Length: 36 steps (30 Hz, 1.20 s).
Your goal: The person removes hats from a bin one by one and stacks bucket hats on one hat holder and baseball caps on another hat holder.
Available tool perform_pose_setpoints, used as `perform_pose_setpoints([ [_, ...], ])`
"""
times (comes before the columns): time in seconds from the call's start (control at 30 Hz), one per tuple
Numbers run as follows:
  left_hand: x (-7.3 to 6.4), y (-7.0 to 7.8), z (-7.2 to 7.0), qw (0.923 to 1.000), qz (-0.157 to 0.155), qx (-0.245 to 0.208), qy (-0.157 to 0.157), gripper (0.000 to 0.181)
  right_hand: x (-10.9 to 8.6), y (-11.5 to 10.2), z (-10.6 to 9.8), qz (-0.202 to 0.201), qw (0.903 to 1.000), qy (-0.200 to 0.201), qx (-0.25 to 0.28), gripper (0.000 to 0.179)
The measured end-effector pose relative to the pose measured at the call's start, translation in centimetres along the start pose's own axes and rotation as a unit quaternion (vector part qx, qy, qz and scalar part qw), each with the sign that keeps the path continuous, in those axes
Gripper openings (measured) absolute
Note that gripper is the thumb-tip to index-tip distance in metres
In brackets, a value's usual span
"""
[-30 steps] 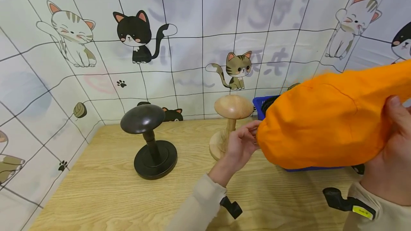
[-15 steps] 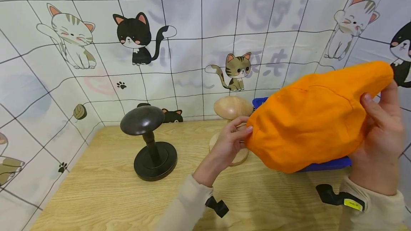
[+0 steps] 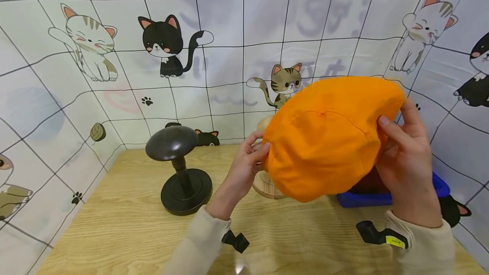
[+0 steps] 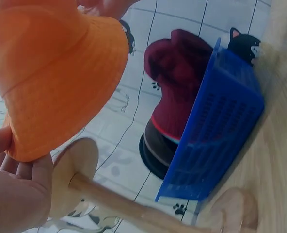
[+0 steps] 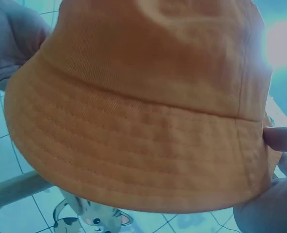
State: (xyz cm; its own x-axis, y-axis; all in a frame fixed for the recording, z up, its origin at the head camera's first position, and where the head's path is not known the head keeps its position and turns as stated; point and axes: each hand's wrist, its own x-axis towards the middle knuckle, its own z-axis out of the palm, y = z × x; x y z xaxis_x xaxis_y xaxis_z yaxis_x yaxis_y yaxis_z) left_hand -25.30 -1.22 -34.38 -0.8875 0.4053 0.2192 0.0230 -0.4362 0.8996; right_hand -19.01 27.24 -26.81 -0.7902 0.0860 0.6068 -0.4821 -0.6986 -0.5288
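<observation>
Orange bucket hat (image 3: 324, 139) is pinched at opposite brim sides by left hand (image 3: 244, 160) and right hand (image 3: 406, 160). Held above desk (image 3: 122, 224).

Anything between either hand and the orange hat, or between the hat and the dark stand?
Nothing visible separates the left hand or right hand from the orange hat; both grip it. In the head view, the left hand lies between hat and dark stand.
</observation>
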Motion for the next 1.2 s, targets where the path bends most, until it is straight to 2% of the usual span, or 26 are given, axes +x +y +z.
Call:
perform_pose_setpoints([
  [0.1, 0.1, 0.4, -0.7, 0.9999, 0.004, 0.003, 0.014, 0.016, 0.3, 0.7, 0.0, 0.001, 0.9999, 0.008, -0.008, 0.051],
  [0.33, 0.5, 1.0, -1.3, 0.9991, 0.016, 0.005, 0.039, 0.016, 1.5, 2.2, -0.1, 0.006, 0.9981, 0.009, 0.061, 0.044],
  [0.47, 0.7, 1.0, -1.6, 0.9981, 0.023, 0.001, 0.057, 0.018, 2.0, 2.9, -0.2, 0.016, 0.9979, 0.022, 0.059, 0.044],
  [0.67, 1.2, 1.0, -2.4, 0.995, 0.044, -0.01, 0.089, 0.019, 2.5, 4.1, -0.4, 0.04, 0.998, 0.044, -0.023, 0.048],
  [0.8, 1.4, 0.9, -2.9, 0.9934, 0.044, -0.009, 0.106, 0.019, 2.7, 4.6, -0.6, 0.046, 0.9944, 0.07, -0.065, 0.049],
  [1.0, 1.7, 0.9, -3.5, 0.9908, 0.049, -0.01, 0.126, 0.021, 3.2, 5.9, -0.8, 0.042, 0.9858, 0.093, -0.134, 0.037],
  [1.2, 2.1, 0.4, -3.8, 0.9889, 0.038, -0.009, 0.143, 0.022, 3.5, 6.9, -1.4, 0.058, 0.9833, 0.087, -0.149, 0.039],
])
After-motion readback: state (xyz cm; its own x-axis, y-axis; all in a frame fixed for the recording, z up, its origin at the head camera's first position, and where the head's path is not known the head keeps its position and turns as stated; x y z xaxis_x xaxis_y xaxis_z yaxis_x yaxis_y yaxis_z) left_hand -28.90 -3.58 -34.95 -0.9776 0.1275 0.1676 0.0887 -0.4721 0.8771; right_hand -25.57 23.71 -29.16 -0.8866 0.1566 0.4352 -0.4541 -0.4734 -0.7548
